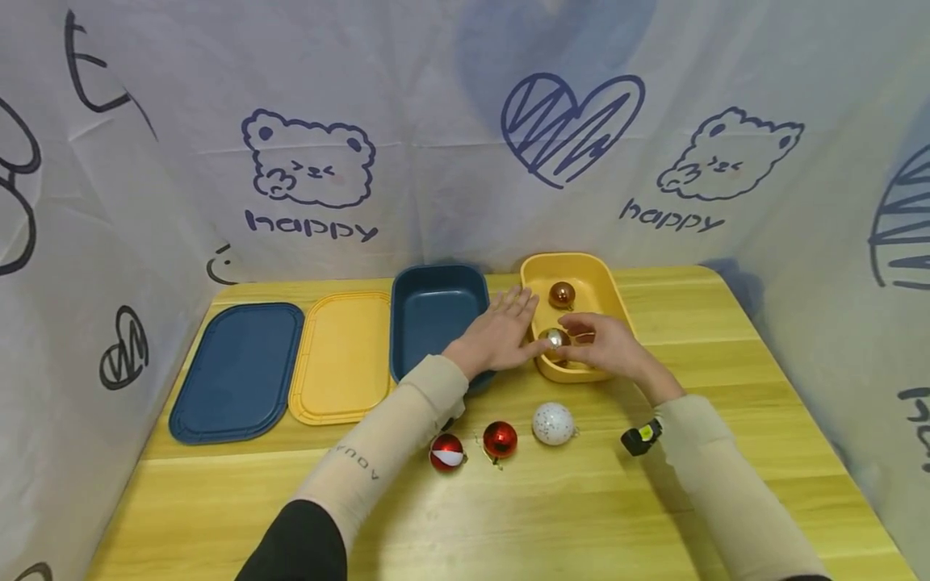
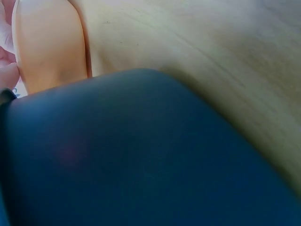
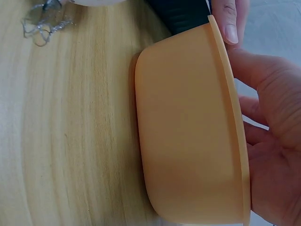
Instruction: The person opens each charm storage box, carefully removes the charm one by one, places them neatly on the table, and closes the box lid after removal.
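My right hand [image 1: 603,347] reaches over the yellow container [image 1: 622,311], its thumb and curled fingers at a shiny gold Christmas bauble [image 1: 554,342]. A second, brownish-gold bauble [image 1: 562,294] lies in the back of that container. My left hand [image 1: 501,329] stretches out with straight fingers over the neighbouring rims of the dark blue container [image 1: 439,278] and the yellow one, its thumb tip close to the gold bauble. The yellow container's outer wall [image 3: 188,127] fills the middle of the right wrist view and hides part of the right fingers.
Two red baubles, one with a white band [image 1: 446,453] and one plainer [image 1: 500,440], lie on the wooden table [image 1: 552,524] beside a speckled white bauble [image 1: 554,424]. A blue lid [image 1: 240,371] and a yellow lid [image 1: 343,359] lie flat at left. Printed cloth [image 1: 436,97] hangs around the table.
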